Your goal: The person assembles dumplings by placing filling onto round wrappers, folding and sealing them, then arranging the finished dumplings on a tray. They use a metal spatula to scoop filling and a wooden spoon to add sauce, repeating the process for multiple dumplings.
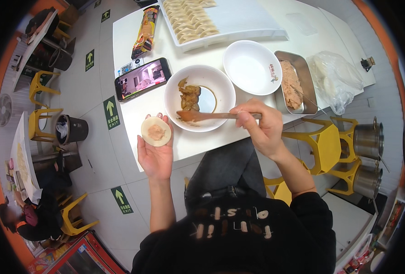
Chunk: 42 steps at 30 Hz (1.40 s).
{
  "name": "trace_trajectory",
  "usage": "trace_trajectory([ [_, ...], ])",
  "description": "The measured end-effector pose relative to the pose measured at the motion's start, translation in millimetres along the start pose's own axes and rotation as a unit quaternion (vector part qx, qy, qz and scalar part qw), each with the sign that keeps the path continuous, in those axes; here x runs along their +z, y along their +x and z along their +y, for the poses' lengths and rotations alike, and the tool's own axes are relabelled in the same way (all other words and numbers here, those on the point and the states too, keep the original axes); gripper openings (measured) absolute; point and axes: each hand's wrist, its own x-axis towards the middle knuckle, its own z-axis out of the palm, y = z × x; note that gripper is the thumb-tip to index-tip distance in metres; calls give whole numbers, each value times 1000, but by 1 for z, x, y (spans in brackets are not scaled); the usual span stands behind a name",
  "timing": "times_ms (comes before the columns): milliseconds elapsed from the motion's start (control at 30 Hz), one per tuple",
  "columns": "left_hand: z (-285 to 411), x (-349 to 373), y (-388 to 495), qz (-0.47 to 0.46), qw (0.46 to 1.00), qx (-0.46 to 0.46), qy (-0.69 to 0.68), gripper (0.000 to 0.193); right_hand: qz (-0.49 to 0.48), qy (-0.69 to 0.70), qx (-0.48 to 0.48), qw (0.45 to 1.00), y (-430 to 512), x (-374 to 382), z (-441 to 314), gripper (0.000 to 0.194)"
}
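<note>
On the palm and fingers of my left hand (157, 159) lies a round dumpling wrapper (147, 137) with a smear of pale pink minced filling (157, 132) in its middle. My right hand (262, 125) grips the handle of a wooden spoon (209, 116). The spoon's head is inside a white bowl (225, 85), against a clump of brown, glossy chunks (189, 97) in dark liquid. Behind my right hand is a second white bowl (248, 66), with nothing in it. A steel container (310, 78) of pink minced filling (291, 84) stands to its right, with a thin metal utensil in it.
A white tray (247, 20) with rows of dumplings (195, 20) is at the back. Left of the bowl are a phone (142, 80) and a colourful packet (146, 32). A plastic bag (337, 77) lies far right. Yellow stools (325, 149) stand below the table edge.
</note>
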Motion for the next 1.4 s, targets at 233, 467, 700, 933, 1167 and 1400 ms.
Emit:
trace_trajectory([
  [233, -1, -5, 4, -19, 999, -3, -27, 54, -44, -211, -142, 966, 5, 0, 9, 5],
  [467, 0, -8, 7, -40, 998, -12, -49, 55, -31, -277, -218, 935, 20, -15, 6, 16],
  [700, 1, -9, 8, -45, 997, -15, -53, 56, -127, -261, -326, 900, 37, -2, 27, 21],
  [933, 2, -8, 8, -24, 999, -16, -40, 55, -221, -223, -285, 906, 27, -23, 12, 21],
  [1167, 2, -8, 8, -23, 998, -15, -58, 56, -169, -306, -245, 904, 29, -45, 3, 22],
  [1400, 1, -6, 9, -27, 998, -15, -61, 57, -167, -289, -315, 889, 30, -18, 15, 24],
])
